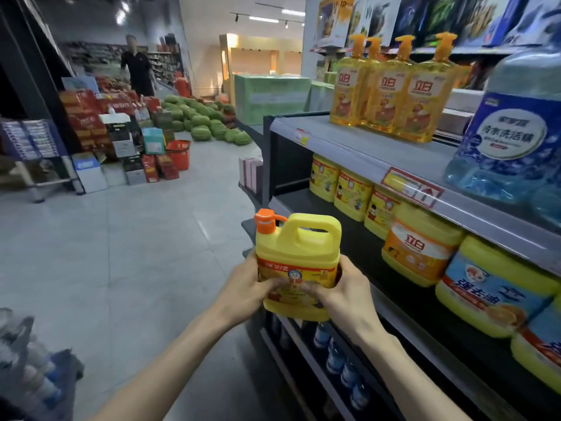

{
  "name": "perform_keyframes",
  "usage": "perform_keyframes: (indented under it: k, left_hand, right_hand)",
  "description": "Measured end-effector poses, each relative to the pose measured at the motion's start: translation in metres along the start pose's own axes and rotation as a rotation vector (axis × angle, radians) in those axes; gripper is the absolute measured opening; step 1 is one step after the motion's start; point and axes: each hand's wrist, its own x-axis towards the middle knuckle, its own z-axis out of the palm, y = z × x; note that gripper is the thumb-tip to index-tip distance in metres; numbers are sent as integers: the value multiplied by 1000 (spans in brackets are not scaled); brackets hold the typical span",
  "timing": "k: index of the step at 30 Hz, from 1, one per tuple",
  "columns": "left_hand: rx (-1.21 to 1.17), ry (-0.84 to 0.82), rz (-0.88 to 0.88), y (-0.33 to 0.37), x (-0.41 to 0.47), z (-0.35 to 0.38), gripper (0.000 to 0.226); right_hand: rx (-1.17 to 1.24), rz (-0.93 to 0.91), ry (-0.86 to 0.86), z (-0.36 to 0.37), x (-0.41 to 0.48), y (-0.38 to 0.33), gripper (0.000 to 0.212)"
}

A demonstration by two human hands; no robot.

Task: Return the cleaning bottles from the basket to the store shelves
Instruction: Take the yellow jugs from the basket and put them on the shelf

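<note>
A yellow detergent jug (299,253) with an orange cap and a top handle is upright in front of the middle shelf (343,238). My left hand (243,288) grips its lower left side and my right hand (344,291) grips its lower right side. The jug hangs just off the shelf's left end, level with a row of similar yellow jugs (352,194). A dark basket (39,375) with several bottles sits blurred at the bottom left.
The upper shelf (364,141) carries yellow pump bottles (391,95) and a big blue bottle (510,141). Small blue bottles (337,357) line the lowest shelf. Across the aisle floor are watermelons (206,120), stacked boxes, a red basket (179,153) and a person (138,68).
</note>
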Motion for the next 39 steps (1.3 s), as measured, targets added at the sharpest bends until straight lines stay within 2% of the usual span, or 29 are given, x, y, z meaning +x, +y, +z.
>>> perform_keyframes:
  k: [6, 12, 20, 24, 26, 29, 33, 34, 37, 39]
  left_hand:
    - [9, -51, 89, -30, 76, -41, 43]
    - [-25, -133, 153, -49, 143, -63, 43]
    - [-36, -169, 227, -61, 233, -58, 57]
    - [-94, -189, 238, -70, 275, -43, 59]
    - [-117, -166, 241, -74, 291, -35, 58]
    - [-136, -132, 272, -76, 316, -25, 51]
    - [-142, -120, 273, -88, 348, -13, 49]
    - [-150, -111, 273, -90, 354, -10, 50]
    - [-161, -103, 267, -96, 372, -4, 51]
    - [-168, -113, 268, -99, 386, 0, 57]
  right_hand:
    - [-94, -19, 130, 47, 64, -10, 54]
    - [-42, -31, 250, 78, 108, -11, 48]
    - [-49, -51, 423, 93, 178, 7, 55]
    - [35, 31, 498, 97, 216, 31, 35]
    - [76, 64, 492, 101, 236, 45, 33]
    - [163, 112, 542, 109, 264, 64, 37]
    - [149, 142, 643, 122, 289, 84, 36]
    - [149, 157, 666, 123, 293, 85, 40]
    - [123, 155, 761, 129, 308, 93, 70]
    - [99, 168, 818, 134, 319, 98, 78]
